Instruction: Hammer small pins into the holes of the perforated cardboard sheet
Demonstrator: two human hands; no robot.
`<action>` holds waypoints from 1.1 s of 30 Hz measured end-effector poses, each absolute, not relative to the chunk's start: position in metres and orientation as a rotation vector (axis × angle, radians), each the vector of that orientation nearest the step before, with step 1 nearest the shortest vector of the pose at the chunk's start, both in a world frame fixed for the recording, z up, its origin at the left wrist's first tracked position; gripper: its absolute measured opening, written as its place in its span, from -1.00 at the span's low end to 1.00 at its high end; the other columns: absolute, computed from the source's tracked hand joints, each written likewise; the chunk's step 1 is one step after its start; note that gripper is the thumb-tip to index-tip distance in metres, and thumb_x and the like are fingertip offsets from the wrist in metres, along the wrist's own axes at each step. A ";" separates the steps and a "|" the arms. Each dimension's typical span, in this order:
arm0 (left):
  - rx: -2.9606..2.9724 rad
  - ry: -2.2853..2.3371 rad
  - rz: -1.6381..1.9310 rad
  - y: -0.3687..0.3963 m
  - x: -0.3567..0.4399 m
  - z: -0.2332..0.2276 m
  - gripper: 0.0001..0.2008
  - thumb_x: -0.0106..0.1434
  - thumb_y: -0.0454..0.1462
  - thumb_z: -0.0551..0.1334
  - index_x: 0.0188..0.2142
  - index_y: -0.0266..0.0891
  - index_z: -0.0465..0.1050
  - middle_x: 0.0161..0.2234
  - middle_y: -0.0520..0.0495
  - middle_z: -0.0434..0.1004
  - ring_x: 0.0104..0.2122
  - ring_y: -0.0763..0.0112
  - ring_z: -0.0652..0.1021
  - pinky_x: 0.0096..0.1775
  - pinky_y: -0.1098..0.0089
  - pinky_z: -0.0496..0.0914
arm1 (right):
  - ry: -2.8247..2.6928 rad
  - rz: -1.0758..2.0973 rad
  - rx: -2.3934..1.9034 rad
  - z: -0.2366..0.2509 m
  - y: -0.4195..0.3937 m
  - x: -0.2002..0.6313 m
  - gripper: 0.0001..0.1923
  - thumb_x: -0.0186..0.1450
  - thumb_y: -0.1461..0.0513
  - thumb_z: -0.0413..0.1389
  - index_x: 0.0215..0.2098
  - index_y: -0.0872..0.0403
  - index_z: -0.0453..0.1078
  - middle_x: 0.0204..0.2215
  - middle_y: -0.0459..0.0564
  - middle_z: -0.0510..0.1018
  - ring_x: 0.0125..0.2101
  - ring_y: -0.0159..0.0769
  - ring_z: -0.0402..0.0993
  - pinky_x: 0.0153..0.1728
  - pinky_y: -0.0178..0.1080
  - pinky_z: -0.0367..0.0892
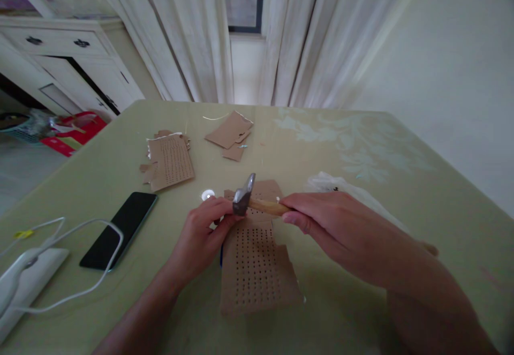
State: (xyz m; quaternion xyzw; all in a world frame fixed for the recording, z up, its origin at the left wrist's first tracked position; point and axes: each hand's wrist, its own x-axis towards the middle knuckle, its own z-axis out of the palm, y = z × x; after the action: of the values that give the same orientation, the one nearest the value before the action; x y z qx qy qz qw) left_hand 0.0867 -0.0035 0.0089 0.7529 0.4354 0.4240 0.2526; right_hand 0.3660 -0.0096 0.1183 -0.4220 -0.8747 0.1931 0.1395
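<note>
The small hammer with a grey metal head and pale wooden handle (249,198) hung just above a brown cardboard sheet punched with rows of holes (257,269). The right hand (333,226) had its fingers wrapped around the handle; the left hand (201,237) pinched something small beneath the head. A black phone (120,229) lay leftward on the green surface (361,146).
</note>
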 end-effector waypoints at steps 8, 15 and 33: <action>2.004 1.169 1.104 -0.002 0.087 0.011 -0.83 0.47 -0.30 0.33 -0.24 -0.11 0.73 -0.26 -0.05 0.76 -0.27 0.26 0.65 -0.20 0.33 0.51 | -2.548 0.597 -1.264 0.118 -0.009 0.365 -0.64 0.71 0.13 -0.02 -0.08 0.04 0.58 -0.23 0.03 0.74 -0.25 -0.13 0.64 -0.20 -0.14 0.32; 1.973 1.147 1.087 -0.003 0.085 0.007 -0.83 0.51 -0.29 0.33 -0.17 -0.07 0.75 -0.18 -0.05 0.78 -0.19 0.26 0.69 -0.17 0.35 0.51 | -2.465 0.595 -1.221 0.119 -0.009 0.365 -0.63 0.71 0.11 -0.04 -0.11 0.03 0.55 -0.28 0.00 0.72 -0.32 -0.17 0.60 -0.25 -0.16 0.29; 1.907 1.300 0.943 -0.006 0.078 0.003 -0.43 0.29 -0.10 0.56 0.25 -0.04 0.57 -0.26 0.06 0.58 -0.38 0.38 0.40 -0.33 0.39 0.31 | -2.631 0.550 -1.235 0.110 -0.002 0.365 -0.68 0.70 0.15 0.04 -0.06 0.07 0.62 -0.14 0.07 0.78 -0.16 -0.04 0.69 -0.14 -0.09 0.34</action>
State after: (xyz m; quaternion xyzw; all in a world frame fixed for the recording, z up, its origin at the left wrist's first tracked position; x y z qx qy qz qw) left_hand 0.0778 -0.0063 0.0029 0.7249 0.4944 0.3584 0.3187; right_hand 0.3648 -0.0023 0.1096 -0.4158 -0.8857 0.1852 0.0916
